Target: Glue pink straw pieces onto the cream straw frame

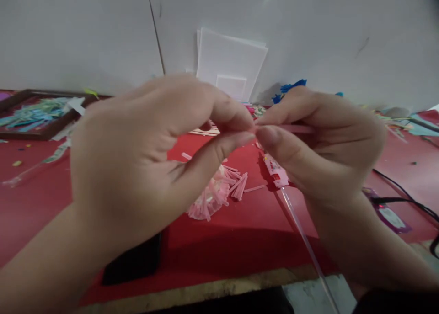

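Note:
My left hand (137,145) and my right hand (329,140) meet fingertip to fingertip above the table. Both pinch a narrow pink strip (297,129); its length runs back into my right palm, and the end between the fingertips is mostly hidden. Below them on the table sits a round cluster of pink strips (209,202), partly covered by my left hand. Loose pink strips (240,186) lie beside it. Under my right hand rests a pink glue gun (277,173) with a long clear glue stick (305,238) reaching toward the table's front edge.
A black phone-like slab (133,263) lies at the front left. On the left, a brown frame (44,133) holds blue and green strips. White cards (231,53) lean on the wall. Black cables (408,199) and a purple item (391,215) are at right on the red table (219,247).

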Motion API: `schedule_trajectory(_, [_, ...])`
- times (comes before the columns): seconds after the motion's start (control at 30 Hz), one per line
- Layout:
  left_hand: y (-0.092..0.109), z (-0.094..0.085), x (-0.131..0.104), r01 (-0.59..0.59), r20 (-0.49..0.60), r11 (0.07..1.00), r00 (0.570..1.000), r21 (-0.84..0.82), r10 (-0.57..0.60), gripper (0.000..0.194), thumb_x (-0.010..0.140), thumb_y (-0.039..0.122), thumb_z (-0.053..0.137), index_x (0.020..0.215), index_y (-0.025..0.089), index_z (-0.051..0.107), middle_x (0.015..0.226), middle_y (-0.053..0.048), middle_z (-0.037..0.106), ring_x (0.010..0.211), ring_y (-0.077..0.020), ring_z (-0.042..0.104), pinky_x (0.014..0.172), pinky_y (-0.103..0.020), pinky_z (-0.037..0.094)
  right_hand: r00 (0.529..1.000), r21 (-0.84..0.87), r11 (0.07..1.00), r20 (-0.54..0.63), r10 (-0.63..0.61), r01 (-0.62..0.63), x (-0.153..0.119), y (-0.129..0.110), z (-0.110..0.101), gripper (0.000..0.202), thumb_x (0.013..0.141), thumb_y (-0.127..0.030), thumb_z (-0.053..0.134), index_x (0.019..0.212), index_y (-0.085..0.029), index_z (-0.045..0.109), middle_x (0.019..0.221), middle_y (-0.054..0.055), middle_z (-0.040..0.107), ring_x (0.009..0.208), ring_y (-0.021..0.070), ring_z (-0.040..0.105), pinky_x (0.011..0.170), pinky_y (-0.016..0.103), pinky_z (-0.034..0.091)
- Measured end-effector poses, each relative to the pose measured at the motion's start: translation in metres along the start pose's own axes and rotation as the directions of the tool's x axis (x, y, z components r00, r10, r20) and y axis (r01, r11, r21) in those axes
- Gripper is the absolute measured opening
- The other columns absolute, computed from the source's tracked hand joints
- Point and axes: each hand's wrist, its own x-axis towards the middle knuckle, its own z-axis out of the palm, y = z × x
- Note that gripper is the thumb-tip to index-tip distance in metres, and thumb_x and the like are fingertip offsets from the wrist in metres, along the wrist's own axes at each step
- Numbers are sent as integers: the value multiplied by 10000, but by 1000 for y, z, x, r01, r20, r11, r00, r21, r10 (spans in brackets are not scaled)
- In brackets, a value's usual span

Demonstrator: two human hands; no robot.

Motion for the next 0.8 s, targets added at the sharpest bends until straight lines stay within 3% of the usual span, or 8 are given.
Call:
schedule_trajectory(0.07, [-4,-6,6,-145,62,971,989,191,135,63,857,329,716,890,302,763,865,-8,696,930,-263,643,835,-381,469,999,48,998,-13,50,-49,4,-4,8,63,883,-186,665,829,-218,660,727,-29,617,614,122,575,557,295,489])
schedule_trajectory(0.13, [-9,-10,9,-203,84,935,979,292,186,141,922,377,629,919,291,740,874,-5,702,904,-260,652,769,-382,467,995,71,994,-33,90,-88,5,-3,16,76,882,-182,665,812,-209,655,688,-39,590,601,105,568,545,266,484])
schedule_trajectory(0.23, [-15,-11,11,-261,103,898,965,353,240,204,964,402,564,913,272,713,866,3,697,859,-243,649,724,-379,445,987,135,984,-88,132,-119,4,5,26,91,901,-203,640,816,-201,671,634,-51,562,542,76,521,488,226,444])
schedule_trajectory(0.37, [-17,-9,11,-296,105,865,955,405,278,177,963,380,556,885,295,690,826,-8,675,817,-239,623,684,-373,413,986,338,939,-123,113,-65,2,15,34,54,833,-218,731,784,-205,714,592,-62,583,479,47,422,403,200,335])
schedule_trajectory(0.5, [-19,-12,12,-273,145,892,961,360,236,155,963,361,568,885,287,680,782,4,650,753,-208,607,660,-352,409,992,395,918,-125,20,31,2,17,33,89,802,-202,762,728,-215,714,619,-46,632,502,59,471,417,213,384])
schedule_trajectory(0.8, [-26,-24,12,-414,278,860,899,298,337,103,982,311,574,971,271,669,1206,-14,533,1176,-182,524,970,-347,433,973,224,951,31,-227,214,8,19,13,63,843,-219,711,791,-253,719,606,-44,637,502,103,552,466,271,497])
